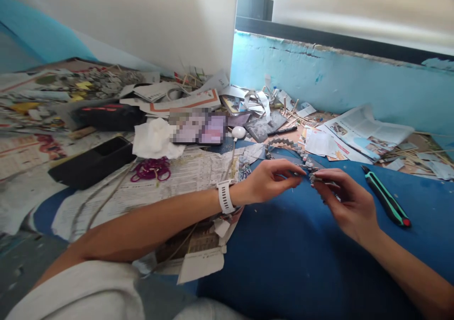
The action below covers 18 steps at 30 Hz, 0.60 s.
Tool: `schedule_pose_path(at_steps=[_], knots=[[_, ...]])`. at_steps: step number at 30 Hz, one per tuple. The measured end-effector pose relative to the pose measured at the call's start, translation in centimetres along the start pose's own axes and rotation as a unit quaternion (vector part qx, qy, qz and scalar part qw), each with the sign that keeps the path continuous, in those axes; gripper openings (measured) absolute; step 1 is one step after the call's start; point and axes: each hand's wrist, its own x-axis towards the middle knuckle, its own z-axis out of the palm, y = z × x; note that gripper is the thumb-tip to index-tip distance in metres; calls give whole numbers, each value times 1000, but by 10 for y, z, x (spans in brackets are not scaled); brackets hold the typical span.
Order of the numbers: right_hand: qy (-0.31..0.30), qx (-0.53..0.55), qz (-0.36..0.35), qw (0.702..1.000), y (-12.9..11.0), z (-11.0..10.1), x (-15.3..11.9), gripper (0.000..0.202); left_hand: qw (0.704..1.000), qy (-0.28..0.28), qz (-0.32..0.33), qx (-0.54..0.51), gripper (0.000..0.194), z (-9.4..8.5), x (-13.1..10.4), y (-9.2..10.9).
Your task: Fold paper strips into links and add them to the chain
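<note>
A curved chain of small grey folded pieces [283, 142] lies on the blue tabletop and runs down to my fingertips. My right hand [344, 199] pinches the chain's near end between thumb and fingers. Just left of it, my left hand [273, 180], with a white watch strap [224, 197] on the wrist, has thumb and fingers closed at the same end. The fine detail between the fingertips is too small to make out. Right of my right hand lies a black and green utility knife [386, 197].
Newspaper sheets [198, 166] cover the table's left side. On them are a purple cord bundle [151, 169], white tissue [158, 138], a black box-like case [90, 161] and a phone [213, 128]. Paper scraps and thin sticks [289, 114] line the light blue wall [336, 74].
</note>
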Motion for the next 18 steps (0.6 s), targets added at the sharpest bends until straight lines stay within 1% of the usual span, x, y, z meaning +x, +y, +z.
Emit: schedule_pose_path(at_steps=[3,5,7,9,11,13,14,16,18], knots=[[-6,2,-17,1000,0,0,0,26,1000,-6,22,5,24,1,-1,2],[-10,10,-39,999,-1,0,0,27,1000,-10,8,-19,29,2,-2,2],[-13,24,-43,999,-2,0,-1,26,999,-8,-18,-33,33,2,-4,2],[-18,34,-25,999,-2,0,-1,26,1000,-4,-16,-24,27,2,-5,1],[-19,43,5,999,-2,1,-2,27,1000,-6,12,-9,18,1,-5,1],[-21,50,26,998,-2,1,-3,28,999,-14,29,-13,16,-1,-4,0],[-22,52,28,998,-2,1,-3,28,999,-18,27,-18,17,-1,-4,-1],[-22,41,2,999,-3,1,-2,28,999,-23,9,-23,21,-2,-4,-1],[-11,-2,-70,998,-5,-1,-1,31,1000,-22,-12,-15,23,-3,-4,-1]])
